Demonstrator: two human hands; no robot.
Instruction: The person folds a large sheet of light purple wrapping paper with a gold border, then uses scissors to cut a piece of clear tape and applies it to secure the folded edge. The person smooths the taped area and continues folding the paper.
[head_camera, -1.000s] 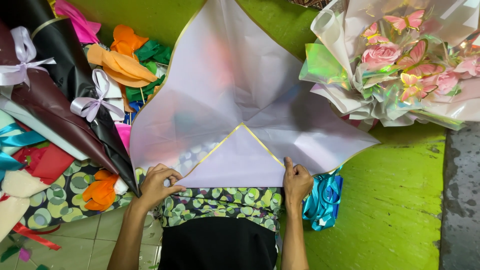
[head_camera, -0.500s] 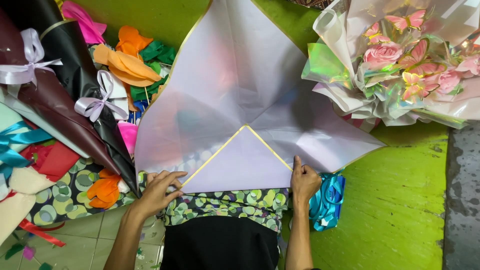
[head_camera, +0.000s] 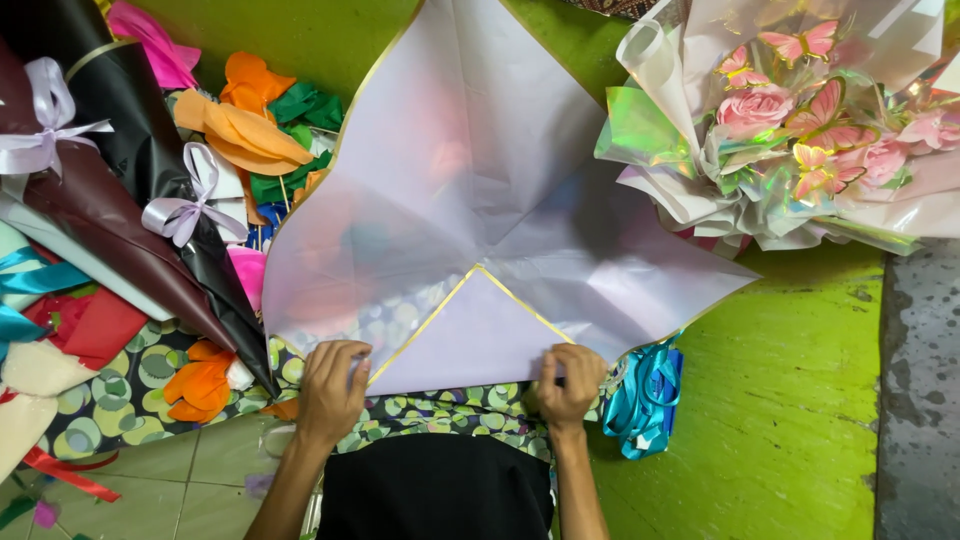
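A large pale lilac wrapping sheet (head_camera: 470, 170) with a thin gold edge lies spread in front of me. Its near corner is folded up into a triangle flap (head_camera: 475, 335). My left hand (head_camera: 330, 385) presses the left end of the fold, fingers bent over the sheet's edge. My right hand (head_camera: 570, 385) pinches the right end of the fold. Under both hands lies a dark cloth with green circles (head_camera: 440, 410).
A wrapped bouquet (head_camera: 800, 120) with pink roses and paper butterflies lies at the upper right. Dark wrapped cones with lilac ribbon bows (head_camera: 185, 215), and orange, green and pink paper pieces (head_camera: 245, 130) crowd the left. A teal ribbon bundle (head_camera: 645, 395) sits by my right hand on the green mat (head_camera: 780, 400).
Both hands have shifted slightly along the fold's lower edge. The sheet has shifted a little in view, and the flap stays folded.
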